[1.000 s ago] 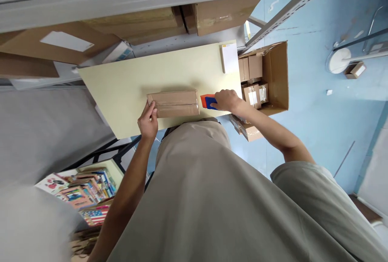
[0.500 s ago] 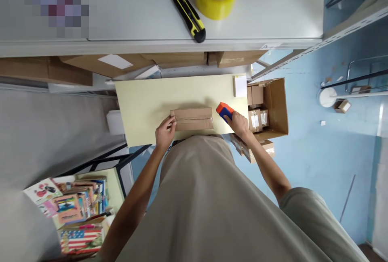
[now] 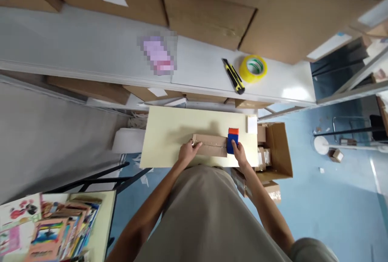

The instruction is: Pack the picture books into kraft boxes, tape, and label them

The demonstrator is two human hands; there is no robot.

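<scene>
A long, flat brown cardboard parcel lies on a pale yellow table. My left hand rests on the parcel's left end, fingers pressed on it. My right hand grips an orange and blue tape dispenser, which touches the parcel's right end. A small white pad lies at the table's far right corner.
A grey shelf behind the table carries a yellow and black utility knife and a yellow tape roll, with large cardboard boxes behind. An open carton of small boxes stands on the blue floor at right. Colourful books lie lower left.
The view has pulled back and tilted up, showing more shelf. My right hand has turned the dispenser and brought it against the parcel's right end. My left hand stays on the left end.
</scene>
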